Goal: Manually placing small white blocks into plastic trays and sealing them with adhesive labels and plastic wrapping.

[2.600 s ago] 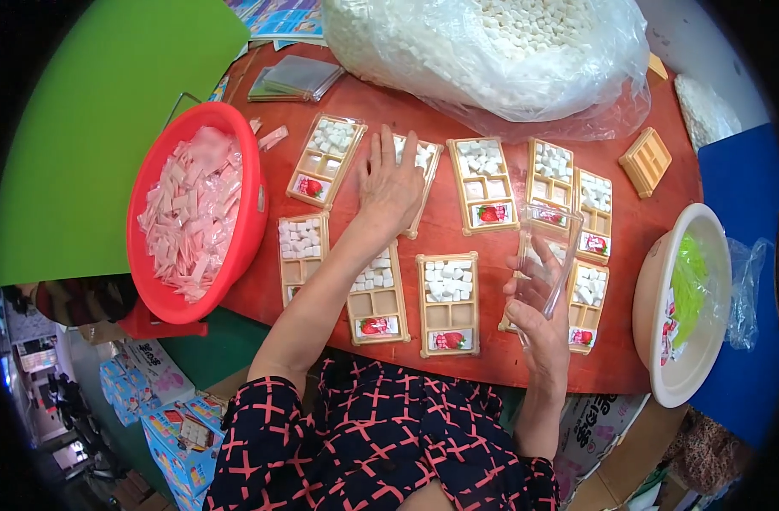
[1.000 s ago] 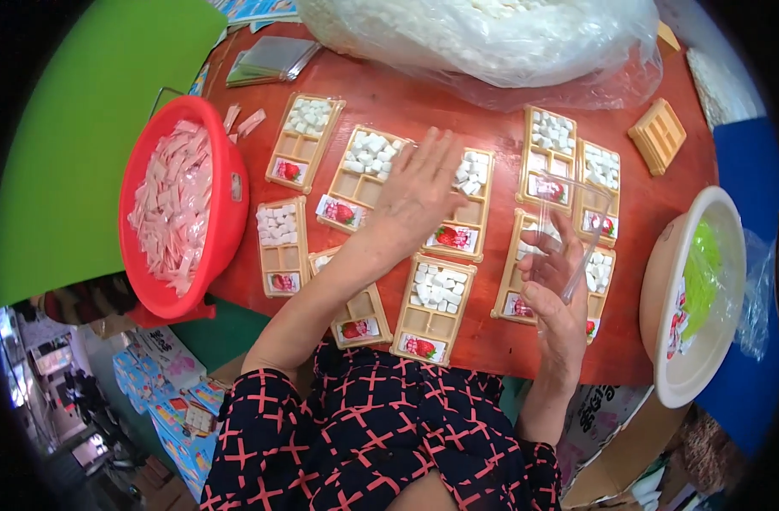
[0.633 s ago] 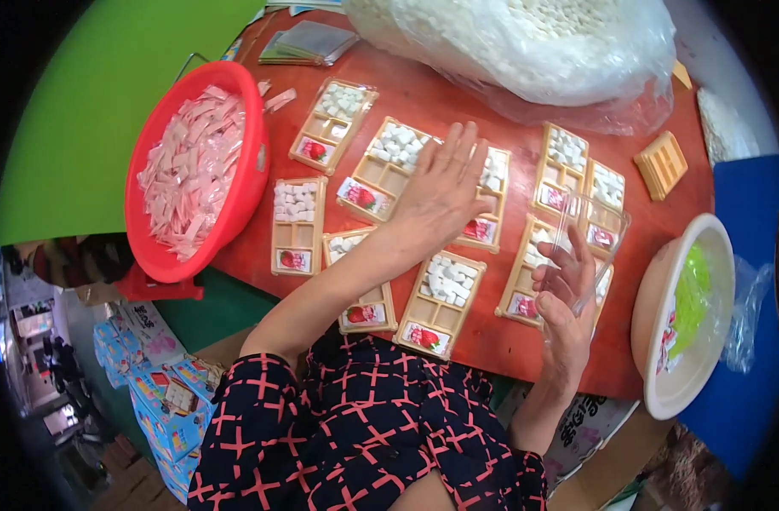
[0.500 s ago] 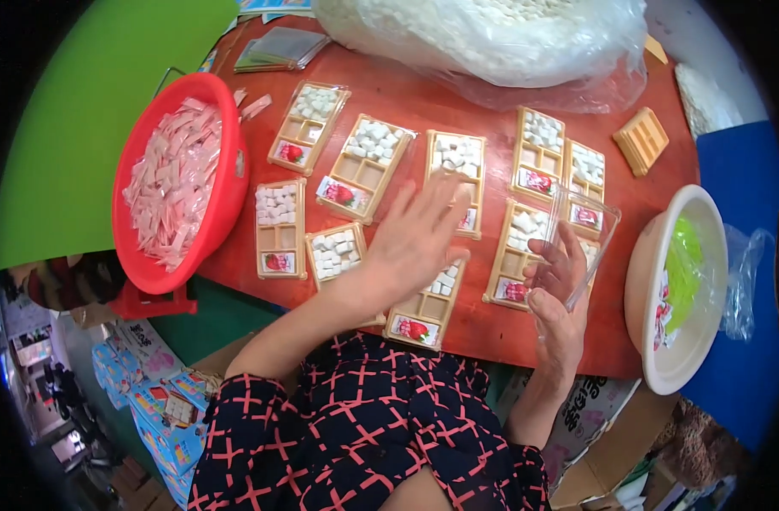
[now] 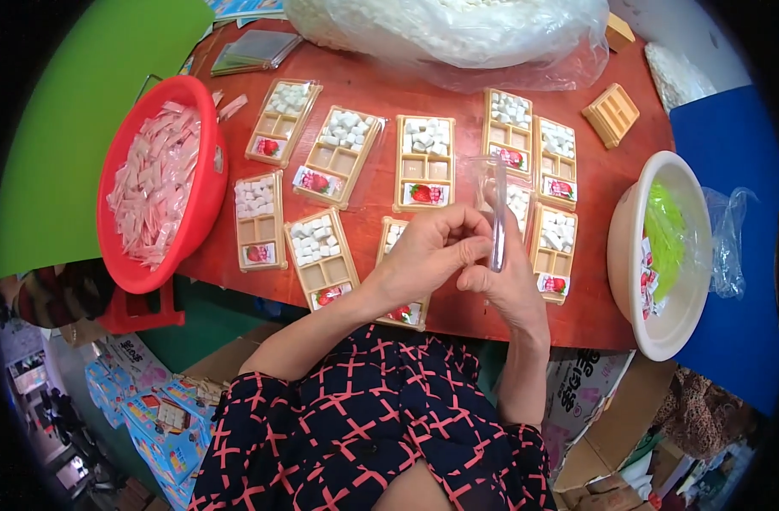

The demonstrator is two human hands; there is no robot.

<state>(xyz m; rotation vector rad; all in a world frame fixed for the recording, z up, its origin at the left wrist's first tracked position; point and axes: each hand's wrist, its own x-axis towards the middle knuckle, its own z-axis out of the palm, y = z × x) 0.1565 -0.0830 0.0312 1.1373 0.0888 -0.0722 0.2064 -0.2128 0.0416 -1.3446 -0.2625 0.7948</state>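
In front of me at the table's near side, my right hand (image 5: 513, 285) holds a clear plastic lid (image 5: 498, 200) on edge. My left hand (image 5: 436, 255) is closed, its thumb and fingertips pinching at the lid's near edge. Around them lie several tan compartment trays (image 5: 412, 170) with small white cubes, which look like marshmallows, at the far end, and a strawberry-print sachet (image 5: 427, 194) at the near end. Some trays, like the upper left one (image 5: 274, 123), have a clear cover around them. My hands partly hide two trays beneath.
A red basin (image 5: 108, 221) of pink wrapped strips stands left. On the right is a cream basin (image 5: 666, 336) with green packets and sachets. A big clear bag (image 5: 458, 34) of white pieces lies at the back, near stacked clear covers (image 5: 257, 51) and stacked tan trays (image 5: 612, 115).
My left hand has moved right from over the middle trays and closed at the lid. My right hand has moved left, turning the lid on edge. The view has shifted slightly.
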